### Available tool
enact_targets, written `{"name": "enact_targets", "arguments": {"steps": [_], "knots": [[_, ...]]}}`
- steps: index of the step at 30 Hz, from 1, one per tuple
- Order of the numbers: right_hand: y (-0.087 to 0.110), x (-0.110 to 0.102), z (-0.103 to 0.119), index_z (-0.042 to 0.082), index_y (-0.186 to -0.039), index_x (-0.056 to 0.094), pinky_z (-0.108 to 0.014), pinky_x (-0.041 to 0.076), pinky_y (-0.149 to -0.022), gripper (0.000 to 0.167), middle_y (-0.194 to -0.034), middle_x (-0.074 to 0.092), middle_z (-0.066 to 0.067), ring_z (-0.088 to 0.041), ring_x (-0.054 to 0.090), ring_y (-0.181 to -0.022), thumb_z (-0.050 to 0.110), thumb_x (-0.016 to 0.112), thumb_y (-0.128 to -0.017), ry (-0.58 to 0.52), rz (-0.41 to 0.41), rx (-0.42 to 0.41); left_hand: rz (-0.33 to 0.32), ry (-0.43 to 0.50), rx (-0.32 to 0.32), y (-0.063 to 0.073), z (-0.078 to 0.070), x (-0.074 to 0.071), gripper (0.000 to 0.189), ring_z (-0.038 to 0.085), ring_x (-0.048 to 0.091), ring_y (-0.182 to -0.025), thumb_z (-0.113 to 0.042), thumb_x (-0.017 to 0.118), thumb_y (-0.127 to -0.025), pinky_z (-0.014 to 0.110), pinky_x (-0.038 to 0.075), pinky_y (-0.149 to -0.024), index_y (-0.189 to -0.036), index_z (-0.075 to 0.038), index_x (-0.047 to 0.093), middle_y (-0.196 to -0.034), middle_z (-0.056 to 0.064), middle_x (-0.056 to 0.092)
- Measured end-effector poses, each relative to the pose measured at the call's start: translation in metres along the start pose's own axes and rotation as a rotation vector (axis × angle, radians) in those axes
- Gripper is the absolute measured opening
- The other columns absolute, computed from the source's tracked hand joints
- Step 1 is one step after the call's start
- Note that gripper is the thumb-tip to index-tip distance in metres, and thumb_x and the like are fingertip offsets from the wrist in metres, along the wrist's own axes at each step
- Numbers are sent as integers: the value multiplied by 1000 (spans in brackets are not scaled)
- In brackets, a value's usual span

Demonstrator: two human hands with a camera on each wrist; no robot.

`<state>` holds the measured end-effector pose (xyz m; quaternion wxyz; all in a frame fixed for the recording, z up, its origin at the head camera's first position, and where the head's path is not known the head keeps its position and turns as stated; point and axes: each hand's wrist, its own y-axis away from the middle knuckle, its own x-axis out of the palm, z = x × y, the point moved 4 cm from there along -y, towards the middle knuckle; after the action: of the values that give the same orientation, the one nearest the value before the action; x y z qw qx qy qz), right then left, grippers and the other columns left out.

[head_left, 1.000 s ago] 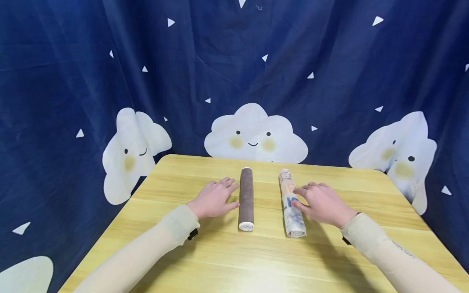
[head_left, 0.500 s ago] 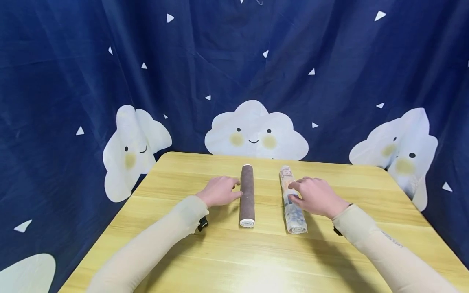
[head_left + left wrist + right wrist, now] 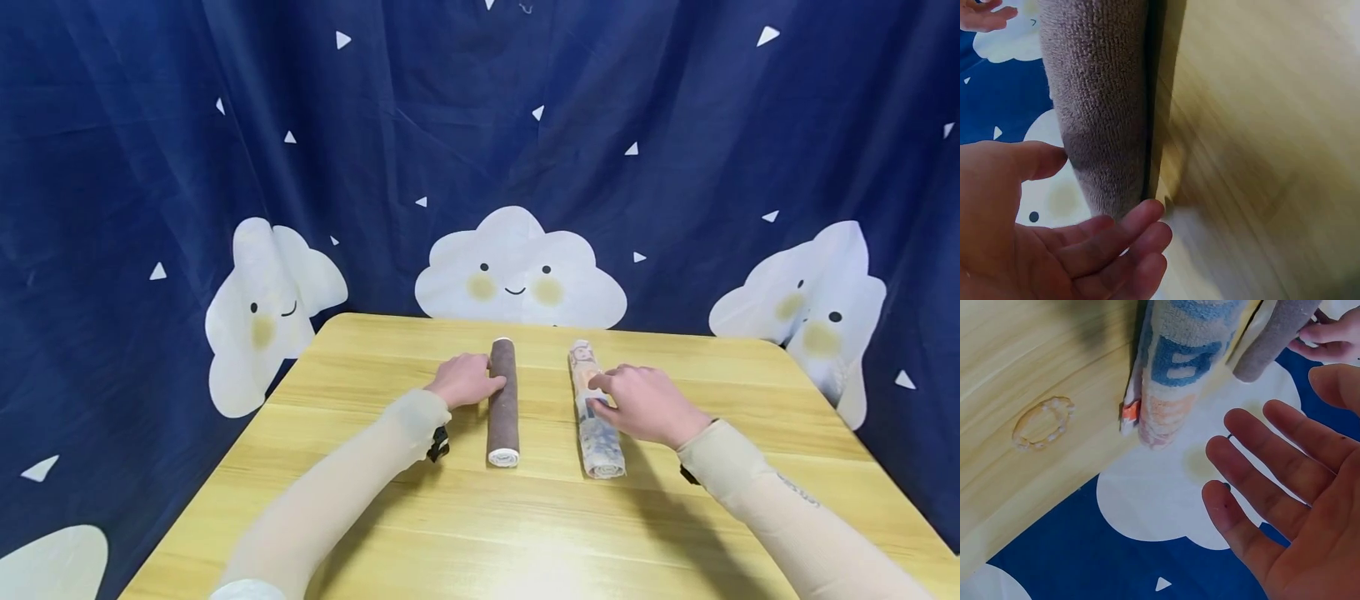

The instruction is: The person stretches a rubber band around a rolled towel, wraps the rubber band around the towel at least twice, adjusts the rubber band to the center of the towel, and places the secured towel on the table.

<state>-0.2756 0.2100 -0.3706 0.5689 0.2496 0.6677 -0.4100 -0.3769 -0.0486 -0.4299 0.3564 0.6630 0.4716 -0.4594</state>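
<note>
A brown rolled towel lies lengthwise on the table, its white spiral end facing me. My left hand is at its left side. In the left wrist view the thumb meets the brown pile, while the loosely bent fingers stand in front of its far end; contact there is unclear. To the right lies a patterned rolled towel in white, blue and orange. My right hand hovers over its right side. In the right wrist view those fingers are spread, apart from the patterned roll.
The wooden table has rounded far corners. A dark blue curtain with white clouds and triangles hangs behind it and on both sides. A ring-shaped patch of unclear kind shows on the tabletop in the right wrist view.
My left hand has moved right and forward, from beside the brown rolled towel to its left side, the thumb now over it. The right hand has drawn its fingers in slightly; both rolls stay put.
</note>
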Motion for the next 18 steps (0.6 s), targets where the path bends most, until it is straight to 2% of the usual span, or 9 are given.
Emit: {"name": "enact_targets", "arguments": {"steps": [4, 6, 10, 14, 18], "knots": [[1, 1, 0, 10, -104, 76, -45, 55, -61, 21, -94, 75, -4, -21, 69, -76, 25, 71, -91, -4, -9, -2, 15, 36, -36, -7, 0, 2, 36, 23, 61, -78, -52, 60, -90, 40, 48, -65, -83, -16, 64, -83, 3, 65], [2, 2, -1, 10, -104, 76, -45, 55, -62, 20, -94, 75, -4, -21, 69, -77, 25, 70, -91, -8, -15, 0, 15, 58, -55, -11, 1, 3, 36, 22, 60, -75, -52, 62, -87, 38, 46, -62, -78, -17, 61, -80, 2, 63], [1, 4, -2, 10, -104, 76, -44, 55, -62, 20, -94, 75, -5, -20, 69, -77, 24, 70, -91, -20, -19, 8, 22, 107, -93, -18, 3, 5, 36, 19, 59, -66, -52, 67, -83, 35, 45, -56, -73, -18, 60, -74, 1, 63], [0, 7, -2, 10, -104, 76, -43, 55, -62, 20, -96, 75, -6, -19, 69, -76, 24, 70, -91, -28, -13, 15, 69, 181, -131, -21, 2, 5, 37, 20, 62, -53, -49, 70, -81, 33, 45, -48, -69, -15, 60, -66, 4, 67], [-1, 10, 0, 10, -105, 76, -42, 56, -63, 21, -97, 76, -6, -19, 69, -78, 25, 69, -92, -36, -5, 20, 97, 222, -165, -20, -2, 5, 39, 20, 64, -49, -50, 72, -81, 30, 46, -45, -73, -13, 62, -64, 6, 68]]}}
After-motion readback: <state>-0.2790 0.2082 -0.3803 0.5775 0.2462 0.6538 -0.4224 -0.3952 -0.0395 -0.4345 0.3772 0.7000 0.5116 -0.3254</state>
